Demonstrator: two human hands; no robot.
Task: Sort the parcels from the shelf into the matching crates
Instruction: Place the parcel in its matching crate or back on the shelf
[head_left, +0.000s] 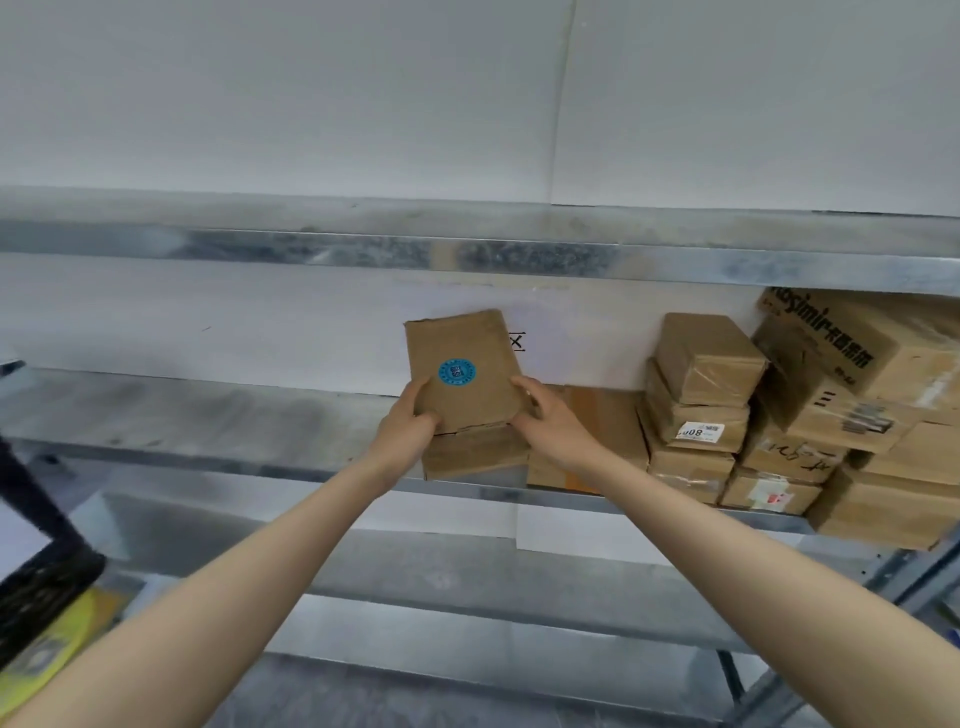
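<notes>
Centrally, brown parcel (465, 366) with blue sticker (457, 372), tilted above the shelf (208, 415), gripped by left hand (413, 415) and right hand (545, 413); sticker print illegible, parcel's near edge hidden behind fingers.

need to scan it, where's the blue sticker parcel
The parcel sits centre of the head view, held by left hand and right hand, above a brown box on the shelf.

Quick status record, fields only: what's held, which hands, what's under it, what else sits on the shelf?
held: brown parcel with blue sticker
left hand: grips its lower left corner
right hand: grips its lower right edge
pose: tilted up, sticker facing camera
beneath: second parcel, on metal shelf
right of it: stacked parcels
crates: not in view
</notes>
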